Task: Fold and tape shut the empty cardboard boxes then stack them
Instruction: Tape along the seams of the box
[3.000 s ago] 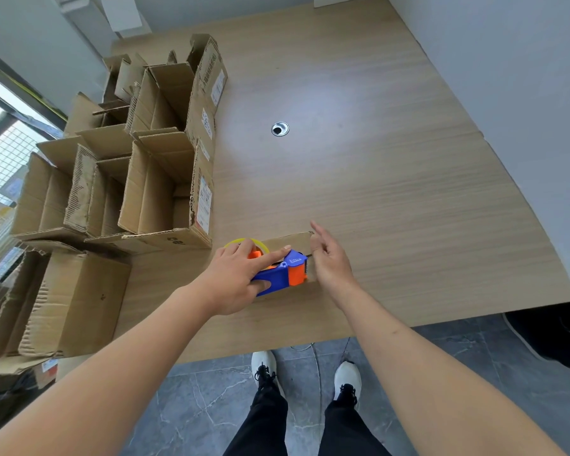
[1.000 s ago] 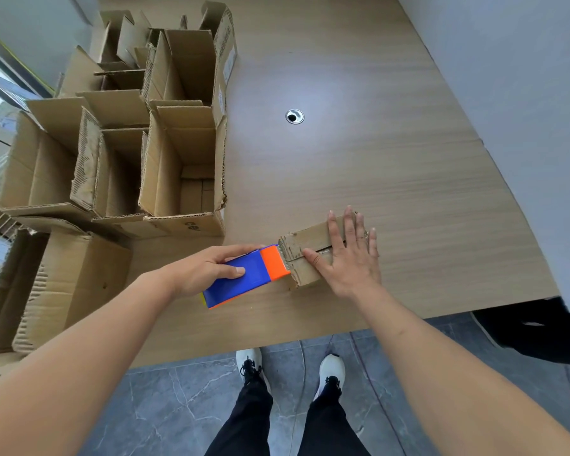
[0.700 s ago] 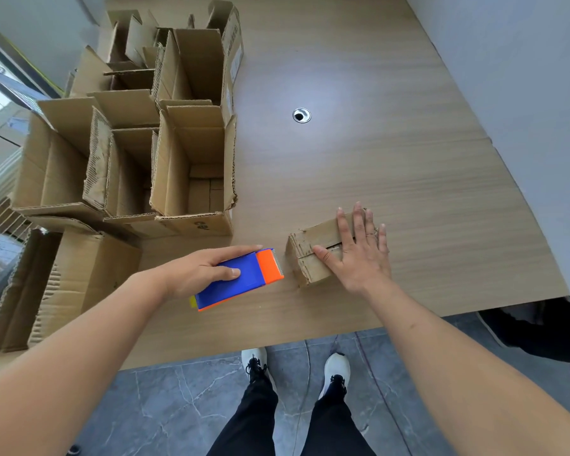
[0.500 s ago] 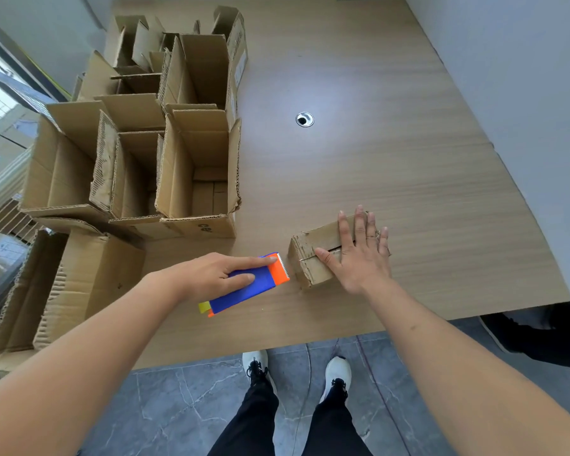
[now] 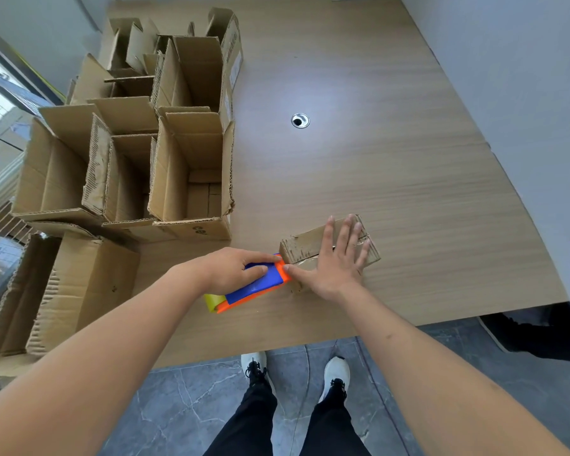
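Pale wood grain runs across the table [image 5: 392, 179], which fills most of the view and ends at a grey tiled floor [image 5: 178, 409] where two white shoes [image 5: 336, 373] stand below the near edge. Near that edge the right hand [image 5: 334, 261] lies flat, fingers spread apart, palm down on the small closed box [image 5: 305, 246], covering most of its top so that only the left end and a strip of the far side show. Just left of that hand, the left hand [image 5: 234, 268] is clamped around the blue and orange tape dispenser [image 5: 257, 284], thumb on the near side and fingers over the top; the dispenser's orange front end touches the box's left end, right beside the right thumb, and a yellow piece sticks out at its rear end, toward the person. Beyond the left hand, farther from the person, a cluster of open boxes [image 5: 191, 166] stands with flaps up, packed side by side in rows and crowding the table's left part; the closest of them is near the left hand's knuckles but apart from it. Left of the left forearm, another cardboard box [image 5: 79, 284] lies on its side at the table's corner. Well beyond the right hand's fingertips a round metal grommet [image 5: 300, 120] sits in the bare tabletop, and a grey wall [image 5: 524, 93] rises to that hand's right.
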